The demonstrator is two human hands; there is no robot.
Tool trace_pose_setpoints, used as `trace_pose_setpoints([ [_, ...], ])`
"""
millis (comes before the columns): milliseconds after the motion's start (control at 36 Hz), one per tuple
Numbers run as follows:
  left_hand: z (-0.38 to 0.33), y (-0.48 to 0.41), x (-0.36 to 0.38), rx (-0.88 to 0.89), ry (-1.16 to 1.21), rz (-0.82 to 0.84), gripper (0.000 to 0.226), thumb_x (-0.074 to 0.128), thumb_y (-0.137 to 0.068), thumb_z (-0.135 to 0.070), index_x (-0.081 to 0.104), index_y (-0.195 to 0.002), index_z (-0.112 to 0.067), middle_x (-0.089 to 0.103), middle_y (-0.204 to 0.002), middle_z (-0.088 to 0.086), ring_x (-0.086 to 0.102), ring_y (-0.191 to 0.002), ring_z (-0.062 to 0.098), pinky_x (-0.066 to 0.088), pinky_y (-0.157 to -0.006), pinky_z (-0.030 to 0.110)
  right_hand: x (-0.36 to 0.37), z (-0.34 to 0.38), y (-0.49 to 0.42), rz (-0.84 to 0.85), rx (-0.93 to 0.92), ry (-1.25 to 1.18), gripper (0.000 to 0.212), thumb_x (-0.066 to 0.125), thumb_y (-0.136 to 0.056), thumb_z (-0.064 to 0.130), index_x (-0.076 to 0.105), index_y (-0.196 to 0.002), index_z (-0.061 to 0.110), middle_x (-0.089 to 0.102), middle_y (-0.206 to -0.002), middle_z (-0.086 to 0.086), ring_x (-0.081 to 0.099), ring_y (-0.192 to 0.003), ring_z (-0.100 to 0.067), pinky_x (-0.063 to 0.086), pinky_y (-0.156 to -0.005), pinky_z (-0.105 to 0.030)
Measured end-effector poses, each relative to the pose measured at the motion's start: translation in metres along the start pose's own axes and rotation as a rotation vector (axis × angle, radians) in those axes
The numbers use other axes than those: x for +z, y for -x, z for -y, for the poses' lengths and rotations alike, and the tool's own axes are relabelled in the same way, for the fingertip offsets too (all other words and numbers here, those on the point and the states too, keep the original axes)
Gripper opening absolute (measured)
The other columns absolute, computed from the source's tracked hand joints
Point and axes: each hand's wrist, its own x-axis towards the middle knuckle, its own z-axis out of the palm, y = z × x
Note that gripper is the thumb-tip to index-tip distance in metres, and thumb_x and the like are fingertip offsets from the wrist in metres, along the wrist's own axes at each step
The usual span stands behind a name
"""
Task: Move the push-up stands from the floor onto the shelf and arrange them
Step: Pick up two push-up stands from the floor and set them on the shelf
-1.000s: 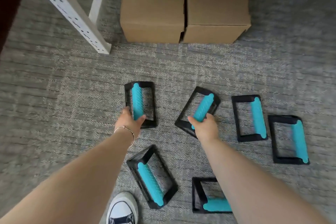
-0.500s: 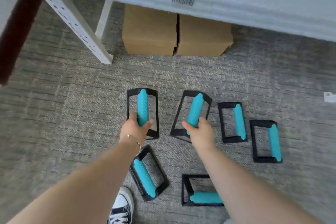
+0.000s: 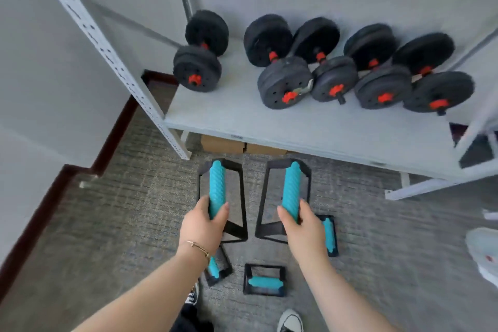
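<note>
My left hand (image 3: 204,225) grips the near end of the teal handle of one black-framed push-up stand (image 3: 217,186), held in the air. My right hand (image 3: 301,226) grips the handle of a second push-up stand (image 3: 291,186) the same way. Both stands hang side by side just in front of the white shelf board (image 3: 323,127), below its front edge. Three more stands lie on the carpet below: one (image 3: 214,268) under my left wrist, one (image 3: 265,281) between my arms, one (image 3: 329,234) partly hidden behind my right hand.
Several black dumbbells (image 3: 285,62) with red collars fill the back of the shelf. A white perforated upright (image 3: 113,56) slants at the left. Cardboard boxes (image 3: 223,144) sit under the shelf. My shoe (image 3: 291,321) shows at the bottom, another white shoe (image 3: 485,250) at the right edge.
Both hands have lifted their stands off the carpet and toward the shelf. My view has tilted up, so the shelf top and dumbbells have come into sight.
</note>
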Motion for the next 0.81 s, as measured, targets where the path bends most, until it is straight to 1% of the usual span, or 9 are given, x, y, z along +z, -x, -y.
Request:
trace_pose_setpoints([
  [83, -0.05, 0.039, -0.026, 0.054, 0.053, -0.068, 0.025, 0.058, -0.087, -0.049, 0.055, -0.087, -0.024, 0.066, -0.072, 0.005, 0.068, -0.059, 0.025, 0.058, -0.052, 0.045, -0.042, 0.043, 0.026, -0.049, -0.111, 0.008, 0.019, 0.059, -0.091, 0.044, 0.054, -0.087, 0.026, 0.06, -0.073, -0.009, 0.051, -0.058, -0.012, 0.037, -0.051, -0.025],
  [167, -0.097, 0.076, -0.049, 0.1, 0.102, -0.14, 0.025, 0.059, -0.085, -0.05, 0.058, -0.086, -0.026, 0.067, -0.072, 0.005, 0.068, -0.061, 0.027, 0.058, -0.053, 0.046, -0.08, 0.083, 0.046, -0.05, -0.198, -0.013, 0.017, 0.059, -0.09, 0.046, 0.056, -0.093, 0.029, 0.06, -0.073, -0.004, 0.055, -0.061, -0.012, 0.044, -0.053, -0.029],
  [250, -0.139, 0.106, -0.07, 0.135, 0.177, -0.205, 0.023, 0.061, -0.083, -0.051, 0.058, -0.087, -0.029, 0.067, -0.075, 0.003, 0.068, -0.066, 0.026, 0.06, -0.057, 0.046, -0.116, 0.124, 0.06, -0.075, -0.304, -0.009, 0.02, 0.062, -0.09, 0.043, 0.06, -0.105, 0.029, 0.061, -0.074, 0.005, 0.056, -0.065, -0.007, 0.042, -0.055, -0.016],
  [333, -0.18, 0.131, -0.091, 0.172, 0.193, -0.256, 0.024, 0.062, -0.083, -0.049, 0.06, -0.091, -0.026, 0.067, -0.076, 0.004, 0.067, -0.062, 0.022, 0.061, -0.055, 0.041, -0.15, 0.166, 0.073, -0.105, -0.397, -0.004, 0.016, 0.062, -0.09, 0.037, 0.06, -0.099, 0.024, 0.055, -0.068, 0.008, 0.05, -0.06, -0.006, 0.04, -0.05, -0.013],
  [472, -0.239, 0.166, -0.13, 0.226, 0.16, -0.333, 0.029, 0.062, -0.082, -0.048, 0.064, -0.095, -0.023, 0.067, -0.072, 0.002, 0.064, -0.062, 0.018, 0.059, -0.058, 0.039, -0.199, 0.225, 0.098, -0.108, -0.488, -0.006, 0.026, 0.06, -0.092, 0.04, 0.061, -0.107, 0.019, 0.061, -0.079, 0.002, 0.056, -0.067, -0.006, 0.041, -0.048, -0.009],
  [583, -0.269, 0.191, -0.158, 0.29, 0.182, -0.363, 0.027, 0.065, -0.081, -0.046, 0.068, -0.096, -0.023, 0.065, -0.065, 0.0, 0.058, -0.055, 0.013, 0.052, -0.048, 0.031, -0.229, 0.258, 0.111, -0.12, -0.561, 0.022, 0.024, 0.06, -0.091, 0.042, 0.062, -0.099, 0.02, 0.062, -0.075, 0.003, 0.056, -0.064, -0.006, 0.037, -0.045, -0.014],
  [667, -0.289, 0.202, -0.179, 0.33, 0.188, -0.378, 0.025, 0.066, -0.083, -0.044, 0.069, -0.092, -0.021, 0.063, -0.061, -0.002, 0.055, -0.052, 0.011, 0.044, -0.046, 0.023, -0.246, 0.281, 0.117, -0.125, -0.61, 0.011, 0.023, 0.062, -0.09, 0.04, 0.06, -0.085, 0.018, 0.052, -0.062, 0.005, 0.047, -0.052, -0.008, 0.033, -0.04, -0.014],
  [750, -0.31, 0.2, -0.2, 0.371, 0.205, -0.39, 0.016, 0.067, -0.083, -0.042, 0.065, -0.086, -0.026, 0.067, -0.066, 0.0, 0.061, -0.05, 0.009, 0.049, -0.043, 0.021, -0.258, 0.306, 0.115, -0.132, -0.619, -0.006, 0.028, 0.063, -0.09, 0.038, 0.061, -0.081, 0.011, 0.052, -0.061, 0.001, 0.046, -0.05, -0.011, 0.032, -0.038, -0.013],
  [806, -0.323, 0.192, -0.214, 0.397, 0.221, -0.41, 0.016, 0.067, -0.081, -0.043, 0.06, -0.073, -0.032, 0.069, -0.068, 0.004, 0.067, -0.056, 0.019, 0.058, -0.049, 0.031, -0.261, 0.322, 0.108, -0.155, -0.617, -0.019, 0.033, 0.064, -0.087, 0.04, 0.061, -0.076, 0.009, 0.049, -0.056, 0.001, 0.044, -0.05, -0.014, 0.033, -0.044, -0.022],
])
